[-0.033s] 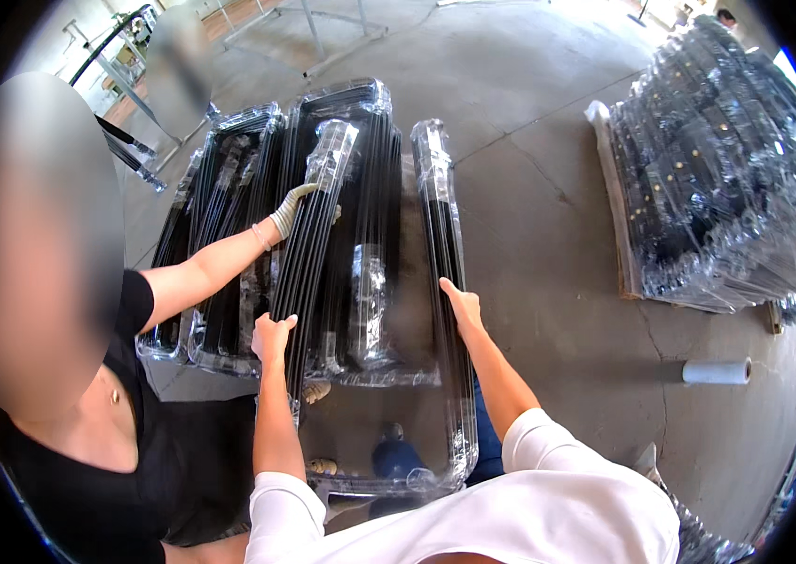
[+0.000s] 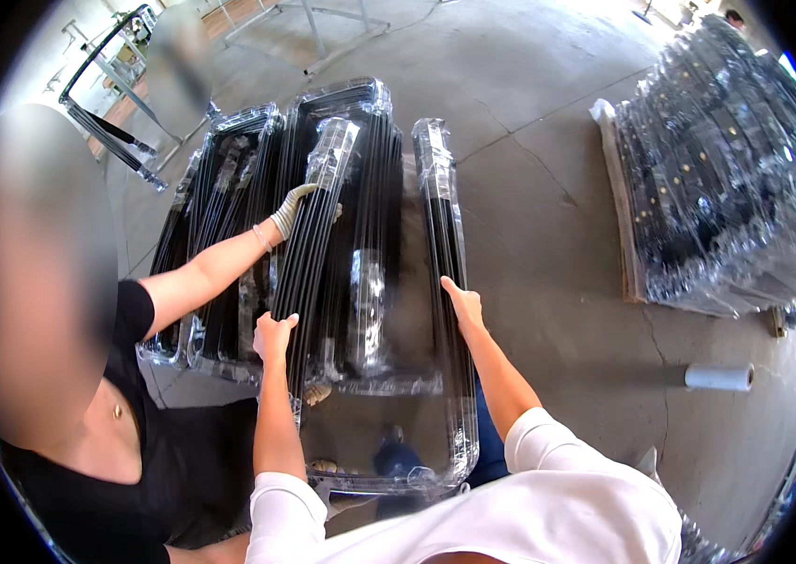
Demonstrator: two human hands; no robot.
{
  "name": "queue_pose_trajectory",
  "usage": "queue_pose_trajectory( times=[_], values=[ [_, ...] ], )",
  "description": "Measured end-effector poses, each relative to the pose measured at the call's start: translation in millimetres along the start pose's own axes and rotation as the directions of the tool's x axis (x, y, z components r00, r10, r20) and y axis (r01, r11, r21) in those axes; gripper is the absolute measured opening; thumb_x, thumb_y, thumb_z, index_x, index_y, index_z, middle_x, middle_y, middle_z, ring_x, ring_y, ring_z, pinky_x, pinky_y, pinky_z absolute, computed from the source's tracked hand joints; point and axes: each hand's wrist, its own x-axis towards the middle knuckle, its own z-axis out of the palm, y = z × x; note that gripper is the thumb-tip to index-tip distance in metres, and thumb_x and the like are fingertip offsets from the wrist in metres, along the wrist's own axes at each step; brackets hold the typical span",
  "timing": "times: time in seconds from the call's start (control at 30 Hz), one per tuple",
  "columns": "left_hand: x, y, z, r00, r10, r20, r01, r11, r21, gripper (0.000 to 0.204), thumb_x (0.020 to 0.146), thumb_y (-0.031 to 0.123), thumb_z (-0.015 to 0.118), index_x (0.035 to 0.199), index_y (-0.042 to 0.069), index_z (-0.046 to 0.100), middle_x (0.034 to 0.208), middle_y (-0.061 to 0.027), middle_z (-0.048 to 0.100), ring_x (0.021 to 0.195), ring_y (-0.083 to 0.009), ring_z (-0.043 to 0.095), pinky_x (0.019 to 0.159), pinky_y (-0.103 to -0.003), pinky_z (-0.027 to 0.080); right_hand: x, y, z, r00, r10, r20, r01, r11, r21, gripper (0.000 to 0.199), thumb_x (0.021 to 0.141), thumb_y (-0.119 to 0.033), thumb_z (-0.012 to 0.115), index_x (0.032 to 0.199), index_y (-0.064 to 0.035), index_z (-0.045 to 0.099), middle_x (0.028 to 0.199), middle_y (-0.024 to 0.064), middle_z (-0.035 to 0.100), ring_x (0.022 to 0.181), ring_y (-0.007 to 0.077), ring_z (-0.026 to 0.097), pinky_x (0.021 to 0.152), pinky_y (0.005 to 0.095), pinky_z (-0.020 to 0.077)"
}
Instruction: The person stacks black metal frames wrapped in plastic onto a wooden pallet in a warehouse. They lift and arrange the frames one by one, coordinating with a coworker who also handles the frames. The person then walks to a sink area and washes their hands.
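Several black metal frames wrapped in clear film stand upright in a row in front of me. My left hand (image 2: 274,334) grips the lower edge of a tilted wrapped frame bundle (image 2: 318,226). A co-worker's gloved hand (image 2: 299,202) holds the same bundle higher up. My right hand (image 2: 462,305) clasps the right rail of the nearest wrapped frame (image 2: 437,197), thumb on the inner side. More wrapped frames (image 2: 228,179) lean behind, to the left.
A co-worker in a black top stands close at my left. A tall stack of film-wrapped frames (image 2: 727,169) lies on a board at the right. A white roll (image 2: 719,377) lies on the concrete floor. A metal rack (image 2: 102,94) stands at the far left.
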Motion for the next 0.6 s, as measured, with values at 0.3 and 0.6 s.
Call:
queue_pose_trajectory(
  times=[0.3,0.6],
  values=[
    [133.0,64.7,114.2,0.999,0.033,-0.028,-0.031,0.997,0.078,0.057,0.062,0.034,0.065,0.105,-0.001,0.049,0.098,-0.0213,0.056,0.093,-0.0337,0.053,0.081,-0.04,0.04,137.2,-75.4,24.6,0.999,-0.019,-0.032,0.013,0.987,-0.161,0.075,0.061,-0.053,0.059,0.099,0.0109,0.052,0.1,0.0239,0.054,0.098,0.0317,0.051,0.084,0.0349,0.0372],
    [134.1,52.1,164.4,0.957,0.277,0.084,-0.281,0.959,0.038,0.064,0.071,0.037,0.058,0.122,0.005,0.035,0.129,-0.0196,0.03,0.121,-0.0335,0.024,0.096,-0.048,0.019,206.4,-29.1,55.2,0.989,-0.02,0.145,0.045,0.985,-0.169,0.075,0.06,-0.053,0.061,0.099,0.0099,0.051,0.101,0.0259,0.053,0.099,0.0358,0.049,0.085,0.0372,0.037]
  ],
)
